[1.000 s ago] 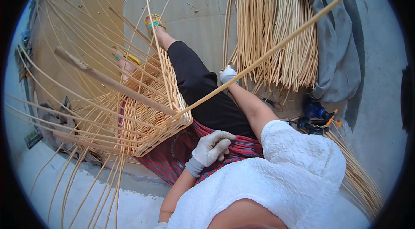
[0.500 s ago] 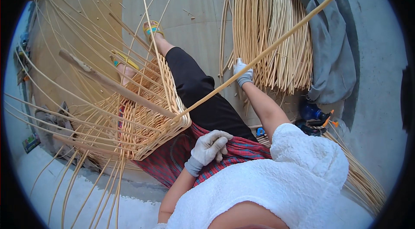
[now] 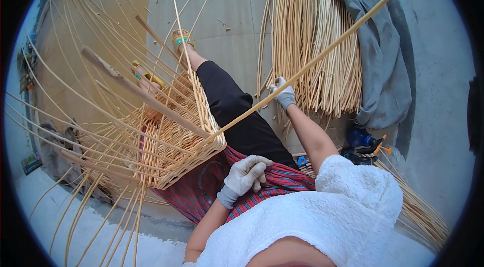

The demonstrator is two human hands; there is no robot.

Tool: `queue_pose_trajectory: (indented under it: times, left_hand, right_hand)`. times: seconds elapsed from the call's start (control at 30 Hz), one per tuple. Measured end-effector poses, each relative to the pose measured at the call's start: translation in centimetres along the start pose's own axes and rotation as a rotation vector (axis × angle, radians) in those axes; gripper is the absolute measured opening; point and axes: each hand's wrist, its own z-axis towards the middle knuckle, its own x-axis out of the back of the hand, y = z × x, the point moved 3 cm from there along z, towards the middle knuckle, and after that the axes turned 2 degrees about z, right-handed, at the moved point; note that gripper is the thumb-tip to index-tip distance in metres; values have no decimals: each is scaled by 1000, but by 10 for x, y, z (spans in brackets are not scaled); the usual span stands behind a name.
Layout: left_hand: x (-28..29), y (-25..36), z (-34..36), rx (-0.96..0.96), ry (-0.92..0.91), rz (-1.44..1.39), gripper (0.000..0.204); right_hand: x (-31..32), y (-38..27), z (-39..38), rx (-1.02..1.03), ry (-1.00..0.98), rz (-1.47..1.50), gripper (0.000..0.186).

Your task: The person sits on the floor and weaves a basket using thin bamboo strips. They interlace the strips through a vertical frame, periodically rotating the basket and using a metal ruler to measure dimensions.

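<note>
Right hand [image 3: 284,91] shifted right, now at lower-left edge of straight cane bundle [image 3: 317,50]. Left hand [image 3: 245,176] loosely curled on plaid cloth [image 3: 184,191]; can't tell if either grips. Woven rectangular basket [image 3: 174,176] at cloth's upper-left edge.

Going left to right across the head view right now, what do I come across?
Woven wicker basket → gloved left hand → gloved right hand → blue spray bottle → bundle of thin rods at lower right.
</note>
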Motion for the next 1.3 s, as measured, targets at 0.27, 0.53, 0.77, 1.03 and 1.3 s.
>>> queue_pose_trajectory:
  times: [0.27, 0.53, 0.77, 1.03, 1.3]
  left_hand:
    - [-3, 6, -18, -225, -6, -88, 35]
    - [5, 45, -87, -144, -7, 189, 42]
    - [156, -80, -211, -161, 752, 757, 15]
    - [139, -76, -210, -447, 903, 458, 17]
    - [137, -12, -185, -366, 1311, 1241, 64]
  right_hand:
    - [116, -80, -120, 100, -561, 1388, 27]
    - [117, -161, -276, 343, -1140, 1028, 25]
    - [99, -191, -325, 691, -762, 1016, 11]
    - [111, -219, -390, 1155, -497, 869, 24]
    - [139, -235, -324, 914, -386, 1243, 9]
